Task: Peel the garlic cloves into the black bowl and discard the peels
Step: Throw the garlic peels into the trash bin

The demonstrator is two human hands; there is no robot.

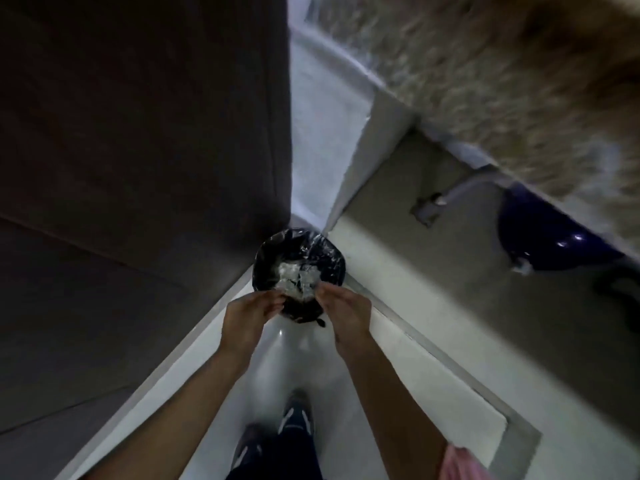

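**Both hands over the bin, peels inside**

I take the bin [273, 268] as my landmark: a small round one lined with a black bag, standing on the pale floor [363, 271] in the corner beside a dark door [138, 133]. The garlic peels [298, 277] lie in it as a whitish, papery heap, toward its near side.

The left hand [249, 313] hovers at the bin's near-left edge and the right hand [346, 313] at its near-right edge, fingertips pointing inward over the rim and nearly meeting. On both I read the fingers as loosely extended and held close together. Motion blur keeps me from telling whether any scrap clings to them.

Nearer than the bin I see two dark shoes [294, 417]. To its right, a blue object [547, 237] sits under a speckled counter [485, 81].
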